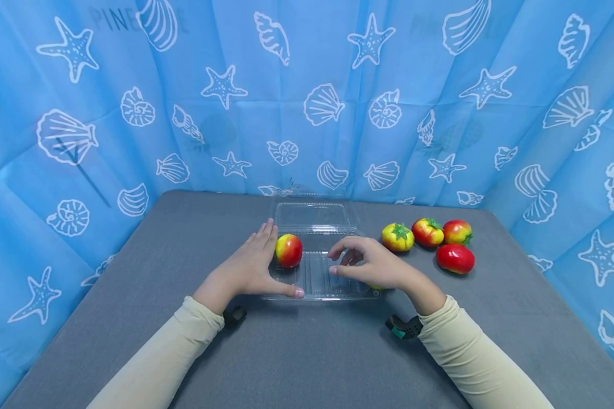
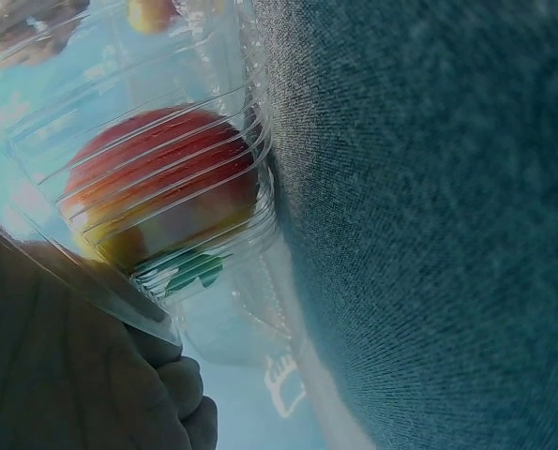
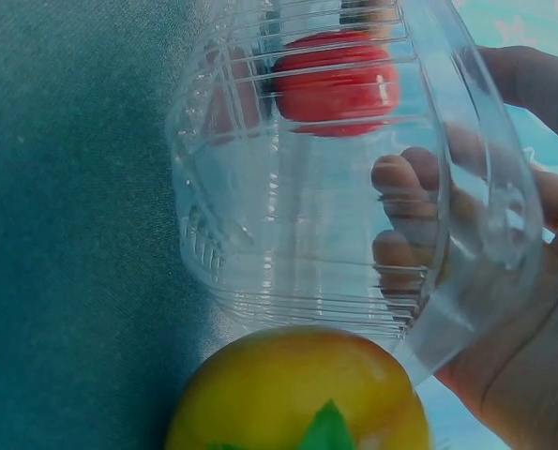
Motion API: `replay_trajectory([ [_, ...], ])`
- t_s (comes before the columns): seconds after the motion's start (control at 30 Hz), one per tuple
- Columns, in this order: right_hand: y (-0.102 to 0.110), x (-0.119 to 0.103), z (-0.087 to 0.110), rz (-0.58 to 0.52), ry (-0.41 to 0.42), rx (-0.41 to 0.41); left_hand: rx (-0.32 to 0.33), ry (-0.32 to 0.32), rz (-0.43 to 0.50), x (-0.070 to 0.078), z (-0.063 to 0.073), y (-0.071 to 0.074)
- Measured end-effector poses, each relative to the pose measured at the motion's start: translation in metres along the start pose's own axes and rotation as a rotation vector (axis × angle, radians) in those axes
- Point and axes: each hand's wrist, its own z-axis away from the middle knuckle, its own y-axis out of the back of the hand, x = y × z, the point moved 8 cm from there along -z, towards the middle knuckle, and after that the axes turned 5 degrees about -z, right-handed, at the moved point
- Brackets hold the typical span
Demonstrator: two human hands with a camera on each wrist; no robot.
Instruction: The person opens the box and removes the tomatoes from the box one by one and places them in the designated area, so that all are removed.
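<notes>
A clear plastic clamshell box (image 1: 319, 278) lies with its lid (image 1: 313, 216) folded back. One red-and-yellow toy tomato (image 1: 289, 251) sits at the left end inside it; its green leaves show through the wall in the left wrist view. My left hand (image 1: 253, 261) lies along the box's left side, fingers straight, thumb stretched across the front corner. Over the right half of the box hovers my right hand (image 1: 368, 262), fingers loosely bent, nothing between them. Below it, mostly hidden in the head view, a yellow toy tomato (image 3: 302, 389) is beside the box's right end.
To the right on the grey table (image 1: 307, 352) is a group of toy tomatoes: a yellow one (image 1: 397, 237), two red-and-yellow ones (image 1: 424, 233) and a red one (image 1: 455, 258). A blue curtain (image 1: 297, 102) with shell prints surrounds the table's back and sides.
</notes>
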Motion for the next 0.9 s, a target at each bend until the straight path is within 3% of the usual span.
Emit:
replay_trajectory([
  [0.37, -0.0003, 0.002, -0.0009, -0.011, -0.031, 0.009, 0.001, 0.0, 0.005, -0.0014, 0.0, -0.0018],
  [0.9, -0.002, 0.0028, -0.0038, -0.013, 0.015, 0.029, 0.003, -0.003, -0.007, -0.0019, -0.0013, -0.0013],
])
